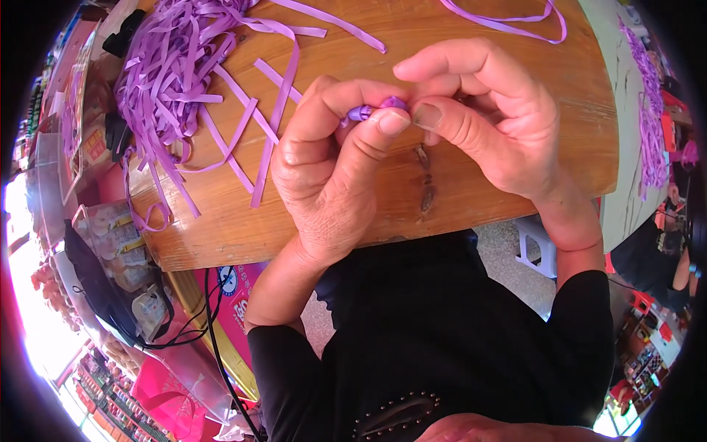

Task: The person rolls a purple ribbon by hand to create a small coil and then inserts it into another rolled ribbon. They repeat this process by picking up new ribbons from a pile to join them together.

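Observation:
My left hand (328, 162) is closed, pinching a small purple rolled or knotted ribbon piece (394, 102) between thumb and forefinger. A darker purple, cylinder-like bit (359, 113) shows between the same fingers. Close to its right, my right hand (486, 110) is held with forefinger and thumb apart, the thumb tip near the purple piece. Its other fingers curl behind the thumb and are partly hidden. Both hands are above the wooden table (486, 191). A large tangled heap of purple ribbon strips (173, 81) lies to the left, with loose ends reaching toward my left hand.
A looped purple ribbon (515, 26) lies at the table's far edge. More purple strips (649, 110) hang over a pale surface at the right. Black cables (211, 317) run down at the lower left. A white plastic stool (536, 247) stands below the table's right side.

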